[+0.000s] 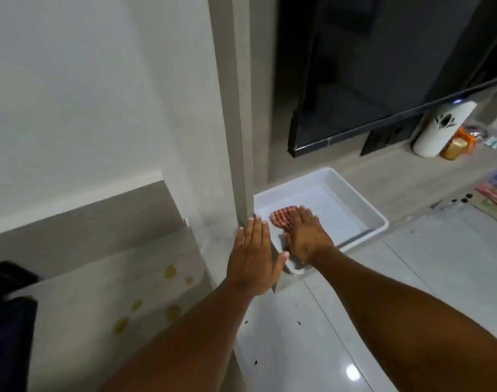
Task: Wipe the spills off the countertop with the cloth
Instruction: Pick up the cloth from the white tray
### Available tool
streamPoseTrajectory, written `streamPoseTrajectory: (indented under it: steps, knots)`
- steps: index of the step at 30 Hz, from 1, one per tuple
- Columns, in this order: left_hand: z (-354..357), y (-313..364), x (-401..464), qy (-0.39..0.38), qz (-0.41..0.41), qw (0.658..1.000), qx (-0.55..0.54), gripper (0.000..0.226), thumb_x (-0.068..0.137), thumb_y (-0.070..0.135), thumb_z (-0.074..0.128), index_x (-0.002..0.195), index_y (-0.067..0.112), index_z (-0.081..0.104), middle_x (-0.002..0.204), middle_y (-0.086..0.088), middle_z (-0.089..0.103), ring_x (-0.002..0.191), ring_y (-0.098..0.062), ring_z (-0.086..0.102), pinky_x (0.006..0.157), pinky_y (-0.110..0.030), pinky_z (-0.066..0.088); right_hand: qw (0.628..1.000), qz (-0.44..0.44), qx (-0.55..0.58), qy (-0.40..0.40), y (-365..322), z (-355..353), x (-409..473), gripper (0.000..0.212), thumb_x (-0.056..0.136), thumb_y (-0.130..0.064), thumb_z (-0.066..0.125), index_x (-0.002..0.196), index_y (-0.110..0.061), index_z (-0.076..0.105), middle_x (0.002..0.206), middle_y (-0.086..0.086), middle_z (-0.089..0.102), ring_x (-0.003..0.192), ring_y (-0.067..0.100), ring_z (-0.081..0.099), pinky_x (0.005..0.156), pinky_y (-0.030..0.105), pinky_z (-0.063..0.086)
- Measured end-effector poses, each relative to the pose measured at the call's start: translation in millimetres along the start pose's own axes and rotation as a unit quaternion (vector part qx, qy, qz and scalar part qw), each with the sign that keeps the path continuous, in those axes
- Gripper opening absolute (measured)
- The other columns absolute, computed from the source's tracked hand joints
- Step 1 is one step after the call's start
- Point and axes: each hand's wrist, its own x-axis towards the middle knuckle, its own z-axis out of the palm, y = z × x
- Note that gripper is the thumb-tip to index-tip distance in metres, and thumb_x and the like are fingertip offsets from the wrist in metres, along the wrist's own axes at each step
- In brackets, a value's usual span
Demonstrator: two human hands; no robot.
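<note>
A red-and-white checked cloth lies in the near left corner of a white plastic tub. My right hand rests flat on top of the cloth, fingers spread, inside the tub. My left hand is open and flat, held against the corner of a grey wall post, just left of the tub. Several yellow spills dot the pale countertop at the lower left, well away from both hands.
A dark screen stands behind the tub. A white cylinder, a jar and packets sit at the right. Black objects lie at the countertop's left edge. Glossy white floor with dark specks fills the lower right.
</note>
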Motion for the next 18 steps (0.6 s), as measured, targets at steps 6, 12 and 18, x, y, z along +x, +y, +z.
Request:
streamPoseTrajectory:
  steps: [6,12,18]
  knots:
    - [19.3,-7.4,19.6,0.004,0.001,1.0,0.016,0.113,0.083,0.08,-0.016,0.159,0.007,0.023,0.168,-0.016,0.026,0.155,-0.036,0.022,0.126,-0.05,0.02,0.998,0.025,0.011,-0.061,-4.3,18.8,22.4,0.091,0.098,-0.042,0.059,0.16,-0.031,-0.007,0.169,0.002,-0.019,0.155,0.031,-0.014,0.124,0.055,0.007]
    - [16.4,-11.6,17.2,0.017,0.01,1.0,0.009,0.113,0.082,0.08,-0.017,0.16,0.007,0.021,0.168,-0.016,0.023,0.155,-0.035,0.02,0.127,-0.049,0.017,0.999,0.031,0.025,-0.019,-14.7,2.1,16.8,0.074,0.1,-0.037,0.057,0.159,-0.036,0.012,0.171,-0.001,-0.005,0.156,0.03,-0.004,0.123,0.054,0.006]
    - [-13.9,-21.6,-18.5,0.011,0.011,1.0,0.019,0.091,0.094,0.07,0.024,0.16,0.007,0.021,0.169,-0.015,0.021,0.157,-0.034,0.015,0.127,-0.05,0.014,0.966,0.056,0.238,0.087,-71.8,-27.1,-51.3,0.07,0.098,-0.06,0.026,0.16,-0.034,0.007,0.17,-0.009,0.001,0.157,0.022,-0.001,0.12,0.044,-0.005]
